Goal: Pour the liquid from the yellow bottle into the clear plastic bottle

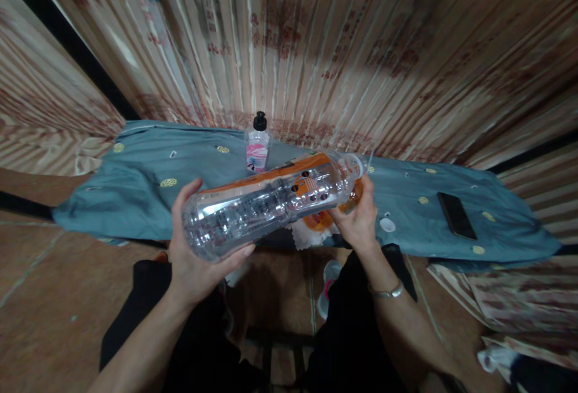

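Across the middle of the view lies a large clear plastic bottle with an orange label, tilted with its uncapped mouth to the upper right. No liquid is plain to see inside. My left hand is closed round its base, thumb underneath. By the bottle's neck, my right hand is closed round an orange see-through container, mostly hidden behind the bottle and fingers. Whether this hand also grips the neck I cannot tell. On the cloth beyond stands a clear pump bottle with black top and pink label.
A blue-green patterned cloth covers the narrow bench. On its right lie a black phone and a white round cap. A whitish scalloped piece hangs at the front edge. Behind is a pleated curtain.
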`<state>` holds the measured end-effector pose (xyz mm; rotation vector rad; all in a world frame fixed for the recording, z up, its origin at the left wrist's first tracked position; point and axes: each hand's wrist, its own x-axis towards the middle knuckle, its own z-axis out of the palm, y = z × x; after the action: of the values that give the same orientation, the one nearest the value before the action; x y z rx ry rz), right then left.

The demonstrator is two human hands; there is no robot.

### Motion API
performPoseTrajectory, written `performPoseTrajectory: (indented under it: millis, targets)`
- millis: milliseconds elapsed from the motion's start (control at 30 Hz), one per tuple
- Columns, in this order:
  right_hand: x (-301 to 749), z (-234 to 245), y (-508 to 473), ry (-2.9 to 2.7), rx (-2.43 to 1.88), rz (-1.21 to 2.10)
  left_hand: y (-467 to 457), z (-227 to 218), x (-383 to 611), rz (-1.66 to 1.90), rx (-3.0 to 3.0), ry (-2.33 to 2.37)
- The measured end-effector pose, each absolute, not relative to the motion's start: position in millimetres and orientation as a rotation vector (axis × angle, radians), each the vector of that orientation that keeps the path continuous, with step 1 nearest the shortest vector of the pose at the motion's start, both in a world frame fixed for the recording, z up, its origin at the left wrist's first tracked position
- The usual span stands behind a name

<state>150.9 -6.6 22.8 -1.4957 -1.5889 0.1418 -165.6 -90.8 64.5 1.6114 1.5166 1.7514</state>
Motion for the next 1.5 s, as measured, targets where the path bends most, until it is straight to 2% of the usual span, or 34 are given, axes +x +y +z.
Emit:
performPoseTrajectory:
  millis: [533,1500]
  targets:
    - [151,23,-2,-1.596,-1.443,0.152,-89,57,-160,1.775,1.572,1.455]
    - [156,24,-10,-1.594,-1.482,0.309,-92,50,-161,1.529,1.432,1.399]
